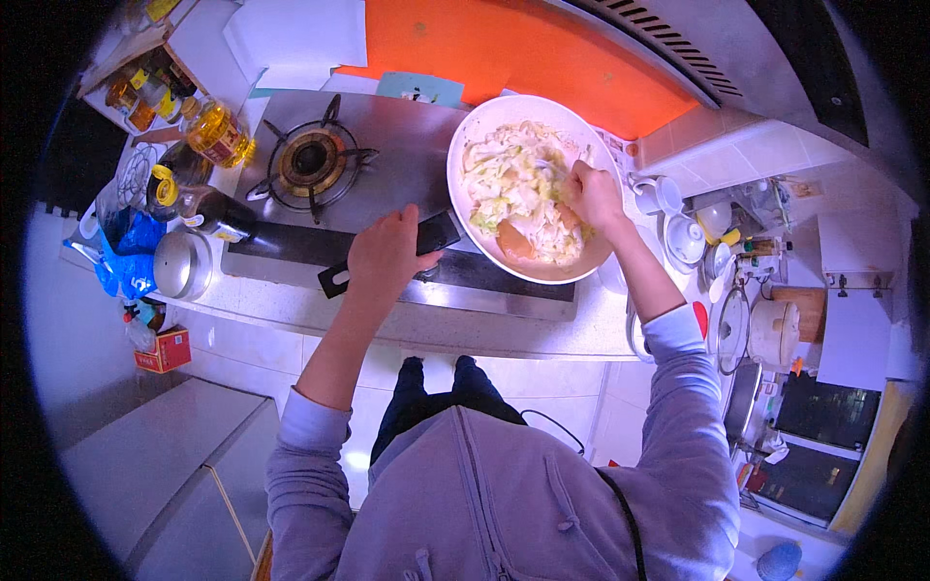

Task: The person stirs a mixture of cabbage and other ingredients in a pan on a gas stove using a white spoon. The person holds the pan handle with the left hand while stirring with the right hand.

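A white wok-style pan (459,181) stands over the right side of the gas stove, tilted slightly towards me. Shredded cabbage with pale green pieces (529,171) fills much of it. My left hand (385,247) is closed around the pan's black handle (438,234). Above the cabbage, at the pan's right side, my right hand (599,196) grips a cooking utensil (587,155). Only a light end of it shows past my fingers; the rest is hidden by my hand and the food. The burner beneath the pan is out of sight.
An uncovered gas burner (311,156) is left of the pan. Beside it stand an oil bottle (218,134), a dark sauce bottle (211,210) and a round metal tin (182,265). White cups (660,194) and stacked bowls (684,238) crowd the right counter. The range hood (755,51) overhangs upper right.
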A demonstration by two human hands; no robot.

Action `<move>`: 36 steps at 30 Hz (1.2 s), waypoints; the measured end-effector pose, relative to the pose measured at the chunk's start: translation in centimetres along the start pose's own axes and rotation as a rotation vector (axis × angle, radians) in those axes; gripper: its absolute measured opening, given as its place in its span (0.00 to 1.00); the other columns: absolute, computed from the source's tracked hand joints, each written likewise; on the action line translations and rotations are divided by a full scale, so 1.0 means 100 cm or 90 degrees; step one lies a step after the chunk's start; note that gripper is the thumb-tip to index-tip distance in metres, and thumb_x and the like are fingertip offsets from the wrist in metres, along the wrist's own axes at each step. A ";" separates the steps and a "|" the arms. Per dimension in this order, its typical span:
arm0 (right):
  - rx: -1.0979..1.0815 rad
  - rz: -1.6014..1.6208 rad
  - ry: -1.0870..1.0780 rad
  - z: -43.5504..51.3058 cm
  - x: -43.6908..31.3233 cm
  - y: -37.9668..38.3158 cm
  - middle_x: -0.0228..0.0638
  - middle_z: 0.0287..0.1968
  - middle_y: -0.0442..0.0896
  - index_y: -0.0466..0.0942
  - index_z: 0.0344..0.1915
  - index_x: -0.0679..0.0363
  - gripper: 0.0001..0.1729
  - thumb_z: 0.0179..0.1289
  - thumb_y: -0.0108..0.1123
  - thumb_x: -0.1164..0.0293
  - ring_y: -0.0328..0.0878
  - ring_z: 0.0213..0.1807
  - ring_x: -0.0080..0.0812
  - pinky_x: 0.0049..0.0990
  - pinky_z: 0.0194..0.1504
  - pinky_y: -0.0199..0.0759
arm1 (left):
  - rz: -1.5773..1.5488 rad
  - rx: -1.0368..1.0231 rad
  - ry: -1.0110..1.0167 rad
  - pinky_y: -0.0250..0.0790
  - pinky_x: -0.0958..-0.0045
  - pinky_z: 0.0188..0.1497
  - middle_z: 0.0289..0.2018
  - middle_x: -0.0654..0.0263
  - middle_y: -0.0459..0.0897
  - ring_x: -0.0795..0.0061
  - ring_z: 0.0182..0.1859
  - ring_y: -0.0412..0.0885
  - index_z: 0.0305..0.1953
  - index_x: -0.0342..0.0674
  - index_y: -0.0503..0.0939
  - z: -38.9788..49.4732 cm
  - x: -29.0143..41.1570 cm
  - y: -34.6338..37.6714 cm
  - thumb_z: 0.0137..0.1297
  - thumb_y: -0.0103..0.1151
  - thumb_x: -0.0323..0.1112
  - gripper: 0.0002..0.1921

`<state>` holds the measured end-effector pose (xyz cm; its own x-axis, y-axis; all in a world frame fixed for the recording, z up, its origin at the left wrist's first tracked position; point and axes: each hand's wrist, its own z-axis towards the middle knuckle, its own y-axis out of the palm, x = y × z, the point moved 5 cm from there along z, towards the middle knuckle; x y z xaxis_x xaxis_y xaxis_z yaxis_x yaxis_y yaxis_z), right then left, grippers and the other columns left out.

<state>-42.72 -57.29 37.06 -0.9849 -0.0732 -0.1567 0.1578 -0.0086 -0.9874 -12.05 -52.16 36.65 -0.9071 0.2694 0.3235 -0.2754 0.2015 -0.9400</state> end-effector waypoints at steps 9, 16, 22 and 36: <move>0.067 -0.071 -0.199 -0.083 -0.040 -0.035 0.46 0.21 0.74 0.70 0.30 0.62 0.09 0.45 0.52 0.81 0.75 0.22 0.47 0.40 0.24 0.70 | -0.003 0.001 0.001 0.73 0.66 0.34 0.33 0.60 0.78 0.63 0.37 0.80 0.39 0.40 0.68 -0.001 0.001 -0.002 0.43 0.67 0.53 0.28; 0.026 -0.160 -0.151 -0.085 -0.018 -0.031 0.44 0.22 0.75 0.70 0.36 0.61 0.13 0.45 0.52 0.78 0.76 0.24 0.44 0.38 0.25 0.72 | 0.025 -0.026 -0.002 0.74 0.68 0.36 0.32 0.60 0.78 0.64 0.38 0.80 0.40 0.39 0.68 0.000 0.003 -0.001 0.46 0.66 0.53 0.28; 0.209 -0.226 -0.185 -0.031 0.025 -0.052 0.44 0.23 0.75 0.70 0.36 0.60 0.13 0.45 0.52 0.78 0.76 0.25 0.46 0.40 0.25 0.71 | 0.002 -0.009 0.003 0.73 0.66 0.35 0.34 0.59 0.78 0.62 0.38 0.80 0.44 0.39 0.68 0.000 0.000 0.002 0.42 0.67 0.53 0.32; 0.074 -0.204 -0.169 -0.008 0.040 -0.027 0.45 0.21 0.75 0.69 0.36 0.60 0.11 0.48 0.51 0.77 0.77 0.29 0.48 0.42 0.28 0.70 | 0.031 -0.017 0.001 0.74 0.70 0.34 0.32 0.59 0.78 0.66 0.36 0.80 0.41 0.38 0.69 0.001 0.002 -0.003 0.45 0.67 0.52 0.29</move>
<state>-47.10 -56.75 39.12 -0.9356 -0.3019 0.1830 -0.1314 -0.1833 -0.9742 -12.22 -52.29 36.99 -0.9190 0.2804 0.2770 -0.2220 0.2125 -0.9516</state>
